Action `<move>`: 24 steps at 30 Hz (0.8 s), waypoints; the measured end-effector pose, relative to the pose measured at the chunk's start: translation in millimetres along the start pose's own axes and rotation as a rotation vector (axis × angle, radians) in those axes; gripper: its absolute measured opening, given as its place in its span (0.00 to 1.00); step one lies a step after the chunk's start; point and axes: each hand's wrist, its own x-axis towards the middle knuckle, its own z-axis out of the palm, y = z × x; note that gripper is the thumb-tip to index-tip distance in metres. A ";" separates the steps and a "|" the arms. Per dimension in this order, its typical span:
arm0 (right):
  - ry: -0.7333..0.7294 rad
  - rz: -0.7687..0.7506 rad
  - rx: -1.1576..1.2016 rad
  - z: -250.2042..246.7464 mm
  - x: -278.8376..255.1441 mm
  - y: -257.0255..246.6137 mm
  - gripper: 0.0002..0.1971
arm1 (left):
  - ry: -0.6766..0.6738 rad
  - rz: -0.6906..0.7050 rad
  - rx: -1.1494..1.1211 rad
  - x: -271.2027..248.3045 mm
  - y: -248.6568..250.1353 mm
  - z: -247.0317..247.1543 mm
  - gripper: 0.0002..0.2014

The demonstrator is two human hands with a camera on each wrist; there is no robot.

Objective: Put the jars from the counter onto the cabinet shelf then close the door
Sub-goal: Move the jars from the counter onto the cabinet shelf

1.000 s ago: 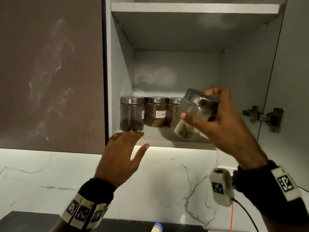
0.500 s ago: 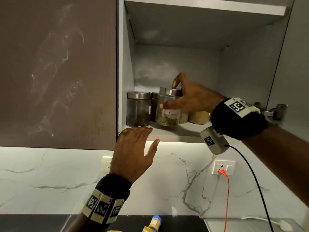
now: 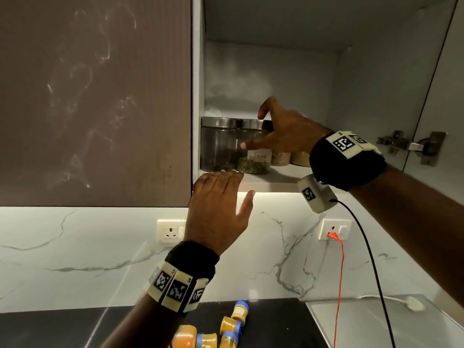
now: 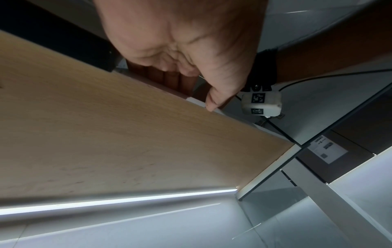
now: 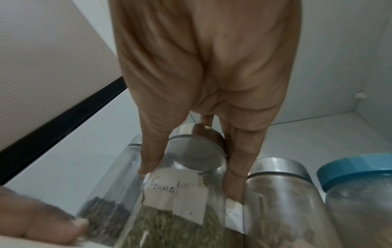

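On the lower cabinet shelf [image 3: 276, 180] a glass jar labelled fennel [image 3: 253, 159] [image 5: 182, 201], with a steel lid and green seeds, stands upright. My right hand [image 3: 261, 134] [image 5: 188, 177] grips it near the top, thumb on the front left and fingers down its right side. To its left, touching or nearly so, stands a jar of dark seeds [image 3: 218, 146] [image 5: 106, 201]. My left hand [image 3: 236, 184] [image 4: 197, 87] holds nothing. Its straight fingers lie over the shelf's front edge, with the thumb below.
Behind and right of the fennel jar stand a steel-lidded jar [image 5: 280, 193] and a blue-lidded jar [image 5: 356, 184]. The cabinet door [image 3: 442, 84] is swung open on its hinge [image 3: 411, 146] at the right. Several small blue-lidded jars [image 3: 226, 330] lie on the dark counter below.
My right hand carried the tilted fennel jar from in front of the cabinet onto the shelf, and the jar now stands upright beside the dark-seed jar. My left hand stayed at the shelf edge.
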 end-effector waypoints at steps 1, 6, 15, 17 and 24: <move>0.001 -0.005 -0.022 0.6 -1.2 1.3 0.39 | -0.001 0.006 0.004 0.4 -0.9 0.3 0.25; -0.064 0.071 -0.099 1.7 -16.1 11.0 0.60 | 0.003 0.018 0.005 1.3 -2.8 2.6 0.26; -0.391 0.205 -0.462 -13.6 -67.0 55.0 0.55 | 0.020 0.097 -0.012 -2.5 -2.6 -2.5 0.25; -0.427 0.169 -0.442 -0.7 -80.7 56.5 0.57 | 0.058 0.190 -0.090 -21.0 -3.8 -0.6 0.24; -0.162 0.023 -0.377 33.6 -96.8 73.8 0.53 | -0.489 0.139 -0.277 -152.7 -62.8 89.8 0.24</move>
